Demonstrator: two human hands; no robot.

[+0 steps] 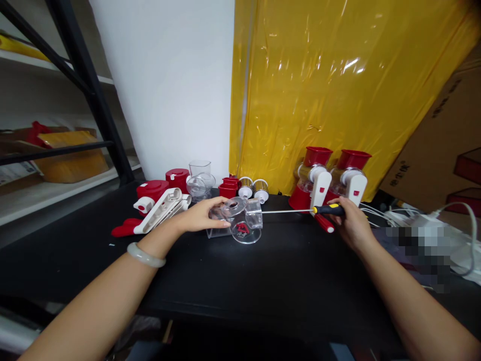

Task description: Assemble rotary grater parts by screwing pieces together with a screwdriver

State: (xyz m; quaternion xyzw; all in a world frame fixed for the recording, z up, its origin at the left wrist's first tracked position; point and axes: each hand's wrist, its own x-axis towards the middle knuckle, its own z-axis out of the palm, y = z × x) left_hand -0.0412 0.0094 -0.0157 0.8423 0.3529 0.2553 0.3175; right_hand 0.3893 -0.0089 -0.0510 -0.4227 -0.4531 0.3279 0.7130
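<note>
My left hand (208,214) is closed around a clear plastic grater body (246,225), which lies on its side at the table's middle. A red mark shows through its round part. In my right hand (351,223) is a screwdriver (326,209) with a black and yellow handle. Its long shaft runs level to the left, and the tip meets the clear housing's right end. Whether the tip sits in a screw is too small to tell.
On the black table (263,286), red bases (152,188), white crank handles (161,210), another clear body (200,183), small red parts (228,188) and drums (245,188) stand left and behind. Two assembled graters (313,175) stand right, near white cables (391,218). Shelving (86,90) rises at left.
</note>
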